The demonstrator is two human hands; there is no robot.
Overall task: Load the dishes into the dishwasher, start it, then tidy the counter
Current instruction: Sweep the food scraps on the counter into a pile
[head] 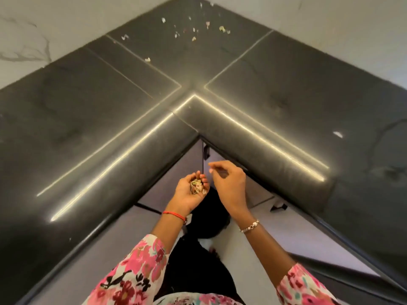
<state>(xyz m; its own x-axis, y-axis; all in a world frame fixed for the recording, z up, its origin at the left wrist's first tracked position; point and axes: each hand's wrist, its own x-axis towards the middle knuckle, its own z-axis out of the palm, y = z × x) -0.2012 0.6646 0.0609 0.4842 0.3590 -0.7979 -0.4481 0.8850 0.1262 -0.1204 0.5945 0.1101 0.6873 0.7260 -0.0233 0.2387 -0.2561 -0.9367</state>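
A dark L-shaped stone counter (92,111) wraps around me at an inside corner. Several small food scraps (193,29) lie scattered at the far back of the counter, with one scrap (147,60) nearer and a pale scrap (338,134) on the right run. My left hand (189,192) is cupped palm up below the counter edge, and its curled fingers hold a small heap of gathered scraps (197,187). My right hand (229,183) hovers just to the right of it, fingers loosely bent, holding nothing that I can see.
White marble-look wall (33,34) backs the counter on both sides. Pale cabinet fronts (176,179) with dark handles (278,207) run under the counter edge. My legs in dark trousers stand in the narrow corner gap.
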